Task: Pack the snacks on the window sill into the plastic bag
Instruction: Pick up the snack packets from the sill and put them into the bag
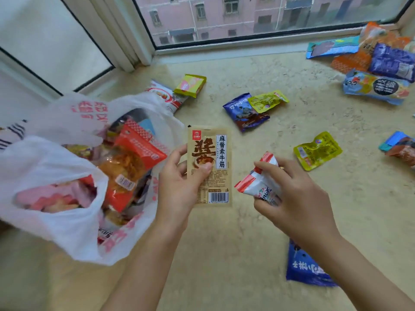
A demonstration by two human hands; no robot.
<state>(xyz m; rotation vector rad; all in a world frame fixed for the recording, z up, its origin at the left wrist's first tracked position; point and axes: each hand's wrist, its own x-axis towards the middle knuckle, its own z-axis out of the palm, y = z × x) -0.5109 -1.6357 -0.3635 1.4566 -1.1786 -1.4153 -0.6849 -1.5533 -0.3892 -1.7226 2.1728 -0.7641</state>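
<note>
Just beside the open plastic bag (67, 221), the left hand (179, 182) pinches a tan snack packet (210, 167) and the right hand (296, 194) grips a red-and-white one (261, 185), probably ready to drop both in.

One view only: your head camera, wide-angle, looking forward and down. Window sill (247, 221) fills frame, close below you. Your forearms enter from bottom edge. Window (258, 19) crosses top, building outside beyond. Plastic bag (56, 216) sits near at left; edges bend from lens distortion.
</note>
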